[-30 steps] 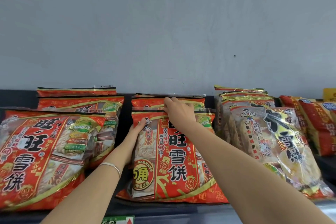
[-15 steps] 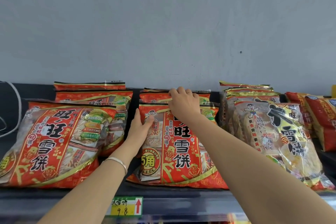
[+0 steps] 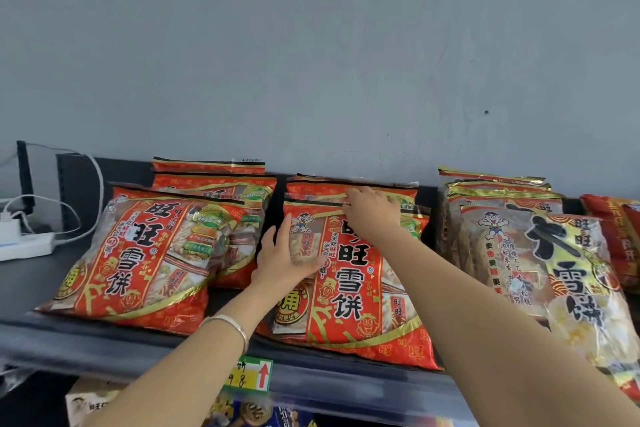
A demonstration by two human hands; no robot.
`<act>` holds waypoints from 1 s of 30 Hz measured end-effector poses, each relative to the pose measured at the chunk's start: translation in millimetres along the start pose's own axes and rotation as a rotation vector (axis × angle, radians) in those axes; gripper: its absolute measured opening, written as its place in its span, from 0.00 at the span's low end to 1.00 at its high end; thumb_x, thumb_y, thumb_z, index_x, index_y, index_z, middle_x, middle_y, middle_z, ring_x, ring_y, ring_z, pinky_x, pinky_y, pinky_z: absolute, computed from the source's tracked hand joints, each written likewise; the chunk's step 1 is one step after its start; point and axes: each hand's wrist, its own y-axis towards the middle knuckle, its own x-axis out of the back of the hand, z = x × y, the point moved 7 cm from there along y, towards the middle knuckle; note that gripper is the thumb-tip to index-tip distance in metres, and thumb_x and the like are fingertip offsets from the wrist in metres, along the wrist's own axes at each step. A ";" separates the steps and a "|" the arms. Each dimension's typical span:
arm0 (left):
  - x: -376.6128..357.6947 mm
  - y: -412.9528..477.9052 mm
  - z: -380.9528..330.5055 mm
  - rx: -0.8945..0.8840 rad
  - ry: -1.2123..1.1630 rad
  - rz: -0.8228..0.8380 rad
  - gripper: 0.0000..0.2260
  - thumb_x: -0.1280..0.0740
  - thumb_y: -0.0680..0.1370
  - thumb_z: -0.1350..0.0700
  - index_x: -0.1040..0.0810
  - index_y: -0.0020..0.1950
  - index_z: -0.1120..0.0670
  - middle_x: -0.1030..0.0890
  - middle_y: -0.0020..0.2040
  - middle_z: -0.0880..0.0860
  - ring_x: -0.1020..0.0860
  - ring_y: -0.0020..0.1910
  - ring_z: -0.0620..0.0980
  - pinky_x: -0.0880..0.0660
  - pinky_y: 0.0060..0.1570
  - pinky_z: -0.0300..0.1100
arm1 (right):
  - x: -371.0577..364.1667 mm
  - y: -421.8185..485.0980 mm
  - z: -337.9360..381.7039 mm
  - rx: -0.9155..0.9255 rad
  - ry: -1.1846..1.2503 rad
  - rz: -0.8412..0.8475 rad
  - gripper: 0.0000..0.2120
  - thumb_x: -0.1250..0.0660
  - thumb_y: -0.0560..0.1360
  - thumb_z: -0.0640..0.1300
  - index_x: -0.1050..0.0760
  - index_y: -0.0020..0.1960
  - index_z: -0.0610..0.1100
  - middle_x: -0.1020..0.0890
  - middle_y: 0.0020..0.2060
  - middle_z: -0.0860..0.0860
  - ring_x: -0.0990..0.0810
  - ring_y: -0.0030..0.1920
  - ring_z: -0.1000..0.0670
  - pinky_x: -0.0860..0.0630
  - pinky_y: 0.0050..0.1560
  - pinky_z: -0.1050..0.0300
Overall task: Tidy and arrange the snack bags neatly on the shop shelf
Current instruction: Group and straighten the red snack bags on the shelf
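on shelf point(image 3: 104, 347), middle red bag point(image 3: 349, 291) lies front-to-back, top toward wall point(image 3: 311, 45).

Shop – dark shelf point(image 3: 104, 347) stocked with stacked snack bags point(image 3: 349, 288), price tag point(image 3: 251, 374) clipped on front edge

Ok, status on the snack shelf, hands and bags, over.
Left hand flat on middle front bag. Right hand grips its top edge. Second red bag right behind, nothing else blocking.
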 end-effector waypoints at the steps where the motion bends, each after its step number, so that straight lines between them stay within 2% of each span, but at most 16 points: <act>1: -5.1 -1.9 -1.6 -0.012 0.126 0.005 0.47 0.30 0.68 0.36 0.58 0.76 0.40 0.57 0.77 0.49 0.53 0.76 0.54 0.45 0.72 0.58 | -1.3 1.6 -2.6 -0.025 0.017 0.014 0.16 0.45 0.81 0.48 0.30 0.67 0.48 0.27 0.65 0.46 0.31 0.67 0.41 0.37 0.66 0.38; 4: -22.9 -8.4 -5.3 -0.080 0.331 0.056 0.50 0.31 0.66 0.33 0.64 0.74 0.37 0.65 0.76 0.47 0.60 0.76 0.54 0.46 0.71 0.61 | -0.2 10.1 -6.2 -0.078 0.025 0.012 0.13 0.42 0.80 0.46 0.26 0.62 0.47 0.26 0.61 0.46 0.30 0.65 0.42 0.37 0.65 0.37; 8: -28.8 -8.3 4.1 -0.056 0.310 0.062 0.51 0.30 0.66 0.33 0.67 0.72 0.35 0.69 0.75 0.47 0.62 0.76 0.54 0.48 0.71 0.60 | 5.5 24.2 -6.2 -0.080 0.146 -0.052 0.12 0.43 0.79 0.39 0.25 0.58 0.44 0.24 0.56 0.46 0.24 0.57 0.42 0.33 0.63 0.42; 10: -29.5 -7.9 6.0 -0.056 0.301 0.049 0.52 0.29 0.66 0.34 0.69 0.70 0.33 0.70 0.75 0.47 0.61 0.76 0.55 0.48 0.71 0.59 | 8.7 30.3 -7.5 -0.070 0.171 -0.085 0.13 0.44 0.80 0.40 0.25 0.60 0.44 0.24 0.56 0.45 0.24 0.57 0.42 0.34 0.64 0.42; 13: -29.5 -9.6 7.7 -0.045 0.252 0.050 0.52 0.28 0.66 0.37 0.68 0.71 0.34 0.69 0.75 0.48 0.58 0.76 0.57 0.47 0.71 0.57 | 1.4 32.6 -11.5 -0.066 0.150 0.023 0.13 0.46 0.81 0.44 0.28 0.62 0.45 0.23 0.58 0.45 0.25 0.60 0.41 0.36 0.65 0.39; 15: -28.9 -10.6 9.5 -0.037 0.236 0.057 0.52 0.28 0.66 0.37 0.67 0.72 0.35 0.69 0.75 0.48 0.56 0.76 0.58 0.46 0.71 0.57 | 2.3 31.3 -11.8 -0.062 0.137 0.038 0.14 0.47 0.82 0.46 0.29 0.63 0.45 0.24 0.59 0.45 0.27 0.62 0.40 0.37 0.66 0.37; 18: -24.9 -11.6 10.9 -0.047 0.227 0.065 0.51 0.29 0.67 0.36 0.67 0.73 0.36 0.68 0.75 0.47 0.56 0.76 0.57 0.46 0.71 0.57 | 15.0 29.6 -1.8 -0.006 0.102 -0.050 0.15 0.49 0.82 0.49 0.29 0.63 0.46 0.25 0.59 0.45 0.29 0.63 0.40 0.40 0.67 0.35; 20: -16.6 -13.3 9.5 -0.070 0.202 0.046 0.48 0.31 0.68 0.36 0.64 0.74 0.36 0.67 0.76 0.46 0.57 0.76 0.55 0.47 0.72 0.57 | 24.6 28.8 10.0 0.050 0.089 -0.119 0.16 0.48 0.82 0.50 0.28 0.63 0.46 0.26 0.59 0.45 0.29 0.63 0.40 0.38 0.67 0.36; 24: 19.8 -14.1 -1.2 -0.160 0.193 -0.074 0.35 0.37 0.75 0.38 0.53 0.76 0.40 0.59 0.77 0.45 0.55 0.76 0.51 0.48 0.72 0.52 | 35.0 28.6 46.7 0.182 0.189 -0.168 0.16 0.47 0.81 0.49 0.27 0.62 0.44 0.25 0.58 0.43 0.28 0.60 0.40 0.29 0.58 0.42; 26: 48.7 -12.7 -7.4 -0.224 0.271 -0.170 0.29 0.36 0.77 0.44 0.42 0.75 0.45 0.48 0.76 0.49 0.48 0.75 0.51 0.45 0.72 0.50 | 34.4 28.4 76.4 0.265 0.235 -0.146 0.15 0.46 0.81 0.48 0.28 0.63 0.43 0.25 0.58 0.43 0.28 0.60 0.40 0.26 0.55 0.43; 28: 79.2 -11.0 -6.6 -0.265 0.309 -0.221 0.22 0.35 0.78 0.50 0.33 0.71 0.49 0.36 0.72 0.51 0.40 0.72 0.51 0.40 0.69 0.47 | 30.8 27.8 109.8 0.336 0.270 -0.101 0.15 0.46 0.81 0.48 0.27 0.62 0.43 0.25 0.57 0.43 0.28 0.59 0.40 0.25 0.55 0.43; 30: 109.6 -9.4 2.8 -0.263 0.341 -0.261 0.18 0.35 0.78 0.52 0.29 0.68 0.50 0.29 0.66 0.51 0.35 0.68 0.51 0.38 0.66 0.45 | 25.2 26.4 143.1 0.399 0.290 -0.054 0.14 0.45 0.81 0.48 0.27 0.62 0.43 0.25 0.57 0.43 0.28 0.58 0.41 0.26 0.55 0.44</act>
